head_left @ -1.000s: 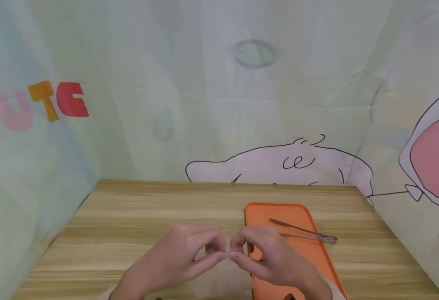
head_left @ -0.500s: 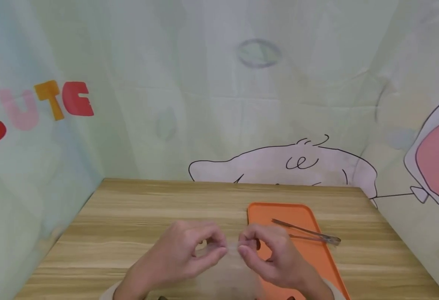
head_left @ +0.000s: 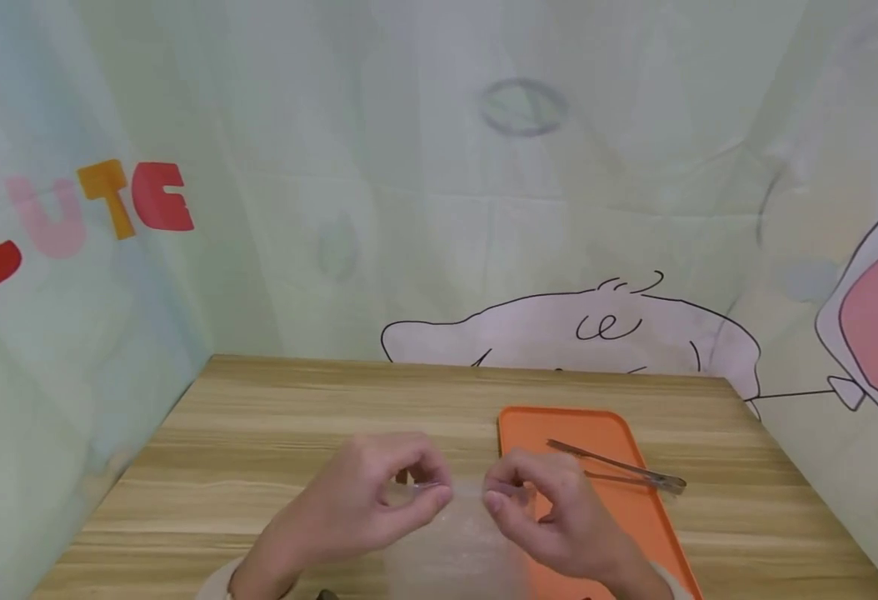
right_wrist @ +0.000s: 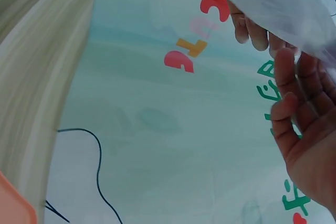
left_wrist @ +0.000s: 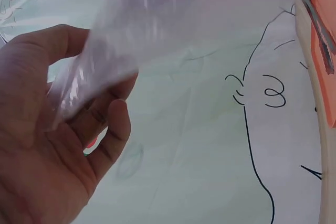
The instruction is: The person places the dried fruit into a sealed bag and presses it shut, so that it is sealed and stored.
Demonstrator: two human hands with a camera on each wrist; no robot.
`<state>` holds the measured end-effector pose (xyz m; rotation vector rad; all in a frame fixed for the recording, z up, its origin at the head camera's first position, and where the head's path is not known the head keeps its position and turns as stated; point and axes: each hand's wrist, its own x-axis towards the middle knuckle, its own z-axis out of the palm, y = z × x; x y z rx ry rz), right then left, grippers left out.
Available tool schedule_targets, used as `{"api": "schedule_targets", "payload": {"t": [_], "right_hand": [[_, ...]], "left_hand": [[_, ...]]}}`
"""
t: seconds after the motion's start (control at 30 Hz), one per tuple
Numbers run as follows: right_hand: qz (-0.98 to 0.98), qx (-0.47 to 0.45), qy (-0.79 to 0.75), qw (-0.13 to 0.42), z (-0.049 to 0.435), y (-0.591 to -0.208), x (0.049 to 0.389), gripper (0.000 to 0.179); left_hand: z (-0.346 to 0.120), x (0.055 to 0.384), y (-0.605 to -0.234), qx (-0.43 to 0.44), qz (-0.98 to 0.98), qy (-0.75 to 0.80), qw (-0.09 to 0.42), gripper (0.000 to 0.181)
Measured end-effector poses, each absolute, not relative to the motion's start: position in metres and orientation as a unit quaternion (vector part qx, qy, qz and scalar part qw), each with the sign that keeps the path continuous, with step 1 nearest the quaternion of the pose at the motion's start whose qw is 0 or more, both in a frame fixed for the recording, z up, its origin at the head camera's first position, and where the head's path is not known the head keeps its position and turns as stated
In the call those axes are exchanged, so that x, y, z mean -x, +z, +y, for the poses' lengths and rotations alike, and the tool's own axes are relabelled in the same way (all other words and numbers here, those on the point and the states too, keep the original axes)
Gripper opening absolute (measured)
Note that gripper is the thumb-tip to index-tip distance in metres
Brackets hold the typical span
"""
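A thin, see-through plastic bag hangs between my two hands over the near part of the table. My left hand pinches its upper edge between thumb and fingers. On the other side my right hand pinches the same edge, with a small gap between the two sets of fingertips. Up close in the left wrist view, the crinkled film runs across the left fingers. In the right wrist view the film covers part of the right fingers.
An orange tray lies to the right on the wooden table, partly behind my right hand. Metal tongs rest across it, their joined end past its right rim. A printed curtain encloses the table's back and sides.
My hands, nearly touching at the fingertips a second ago, have drawn slightly apart. The bag's film now shows more plainly below and between them. The tray and tongs stay put.
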<state>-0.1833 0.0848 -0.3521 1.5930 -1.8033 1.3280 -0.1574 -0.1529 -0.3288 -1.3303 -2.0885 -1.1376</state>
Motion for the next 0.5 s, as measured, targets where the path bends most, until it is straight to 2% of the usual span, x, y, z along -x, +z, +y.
{"api": "schedule_targets", "payload": {"t": [0.1, 0.23, 0.3, 0.5], "right_hand": [[-0.650, -0.577, 0.460, 0.180, 0.085, -0.348, 0.182, 0.018], [-0.658, -0.581, 0.442, 0.182, 0.083, -0.346, 0.179, 0.015], [-0.659, -0.580, 0.442, 0.185, 0.081, -0.348, 0.180, 0.014], [-0.651, -0.565, 0.473, 0.182, 0.088, -0.346, 0.183, 0.021]], "left_hand": [[-0.150, 0.159, -0.330, 0.493, -0.744, -0.386, 0.232, 0.014], [-0.145, 0.158, -0.333, 0.505, -0.745, -0.352, 0.257, 0.012], [-0.144, 0.156, -0.333, 0.499, -0.752, -0.352, 0.248, 0.010], [-0.155, 0.154, -0.328, 0.457, -0.768, -0.411, 0.179, 0.011]]}}
